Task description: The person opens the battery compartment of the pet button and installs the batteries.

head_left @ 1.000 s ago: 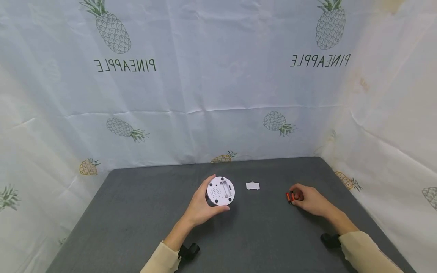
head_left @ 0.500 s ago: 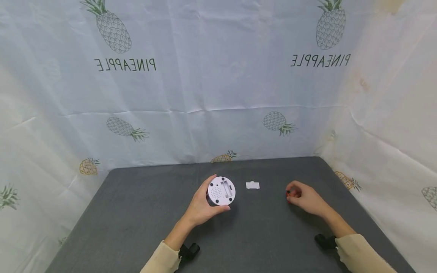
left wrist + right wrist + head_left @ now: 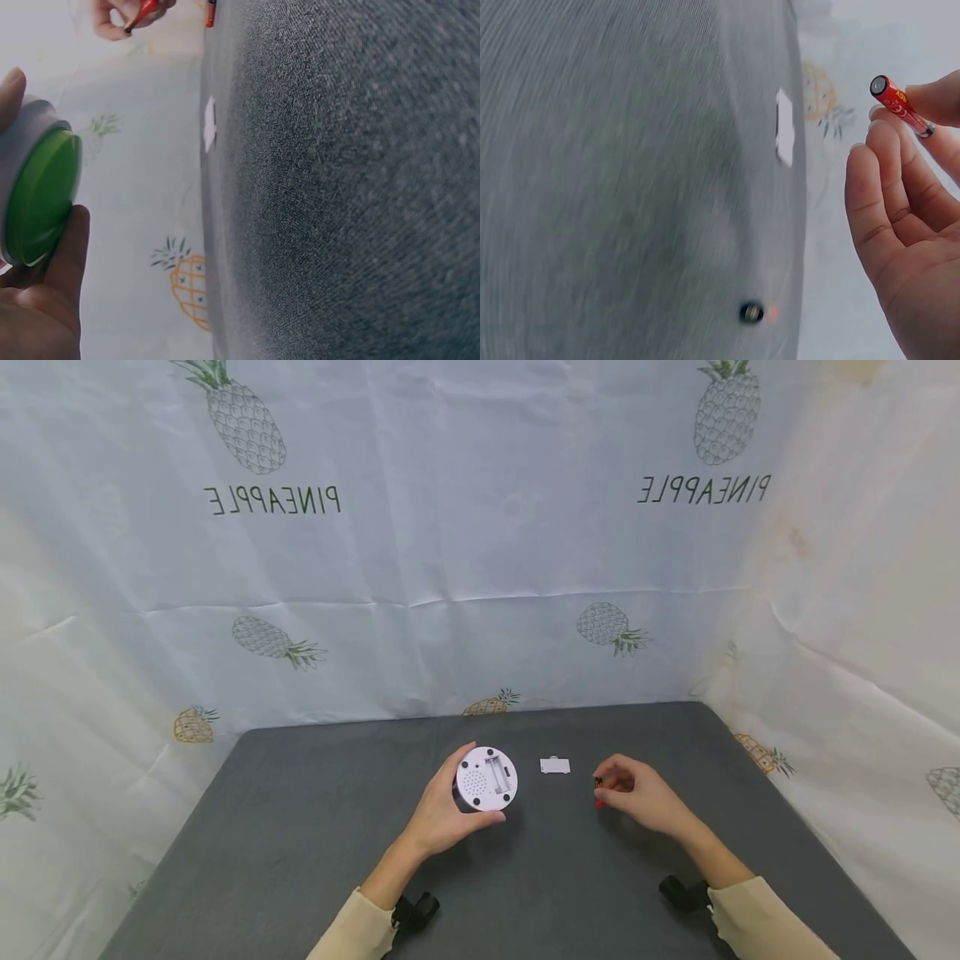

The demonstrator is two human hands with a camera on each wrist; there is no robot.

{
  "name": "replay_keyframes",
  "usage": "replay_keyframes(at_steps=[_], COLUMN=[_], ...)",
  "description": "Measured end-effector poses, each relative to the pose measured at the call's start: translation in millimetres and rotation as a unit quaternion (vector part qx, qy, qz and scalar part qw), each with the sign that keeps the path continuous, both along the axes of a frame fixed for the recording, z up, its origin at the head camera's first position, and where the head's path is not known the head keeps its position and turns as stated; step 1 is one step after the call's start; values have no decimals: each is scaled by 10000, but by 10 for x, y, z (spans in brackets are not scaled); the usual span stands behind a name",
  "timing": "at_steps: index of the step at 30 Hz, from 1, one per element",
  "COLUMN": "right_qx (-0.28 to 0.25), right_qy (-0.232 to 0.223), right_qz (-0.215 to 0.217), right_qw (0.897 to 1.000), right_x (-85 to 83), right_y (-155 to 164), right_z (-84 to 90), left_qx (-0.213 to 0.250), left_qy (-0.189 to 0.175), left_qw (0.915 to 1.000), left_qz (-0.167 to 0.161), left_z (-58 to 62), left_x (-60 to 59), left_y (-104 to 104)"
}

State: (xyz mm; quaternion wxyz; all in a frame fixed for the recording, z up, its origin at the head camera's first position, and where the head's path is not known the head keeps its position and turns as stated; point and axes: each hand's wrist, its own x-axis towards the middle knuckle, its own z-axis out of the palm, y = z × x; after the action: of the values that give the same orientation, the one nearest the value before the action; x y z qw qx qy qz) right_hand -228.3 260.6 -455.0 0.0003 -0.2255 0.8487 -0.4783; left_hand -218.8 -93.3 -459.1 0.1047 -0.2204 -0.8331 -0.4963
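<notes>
My left hand (image 3: pixel 438 814) grips a round white device (image 3: pixel 474 783) by its sides, thumb below and fingers above in the head view. Its underside faces the head camera, showing small black feet, speaker holes and an uncovered, bare battery compartment (image 3: pixel 497 774). A green domed top (image 3: pixel 46 196) shows on its other side in the left wrist view. My right hand (image 3: pixel 647 795) pinches a small red battery (image 3: pixel 901 106) between thumb and index finger, its other fingers loosely bent. A second battery (image 3: pixel 751 312) lies on the table, hidden by the right hand in the head view.
A small white battery cover (image 3: pixel 555 766) lies on the dark grey table (image 3: pixel 337 827) between the two hands, toward the back. White cloth (image 3: pixel 465 543) with pineapple prints hangs behind the table and along both sides.
My right hand has moved left with one battery in its fingers, toward the device and the cover. My left hand and the device have stayed nearly still.
</notes>
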Motion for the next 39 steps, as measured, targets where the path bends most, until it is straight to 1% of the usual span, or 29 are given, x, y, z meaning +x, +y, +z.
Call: replay_keyframes(at_steps=[6, 13, 19, 27, 33, 39], right_qx=[-216, -528, -769, -1113, -1115, -1069], right_qy=[7, -72, 138, 388, 407, 627], right_qz=[160, 167, 179, 131, -5, 12], right_qw=[9996, 9984, 9968, 9929, 9929, 9923], right_x=[4, 30, 57, 27, 20, -23], right_y=[-174, -379, -551, -742, -894, -1015], right_z=[53, 135, 226, 296, 384, 413], left_qx=[-45, -64, -24, 17, 83, -35], left_qy=[19, 77, -107, -235, -202, -159], left_qw=[10000, 9999, 9998, 9995, 9992, 9992], left_qz=[-26, -65, -140, -223, -341, -368], left_z=[4, 14, 4, -17, -20, -2], left_x=[-3, 5, 7, -2, 1, 10], left_y=[-5, -12, -10, 6, 6, 13])
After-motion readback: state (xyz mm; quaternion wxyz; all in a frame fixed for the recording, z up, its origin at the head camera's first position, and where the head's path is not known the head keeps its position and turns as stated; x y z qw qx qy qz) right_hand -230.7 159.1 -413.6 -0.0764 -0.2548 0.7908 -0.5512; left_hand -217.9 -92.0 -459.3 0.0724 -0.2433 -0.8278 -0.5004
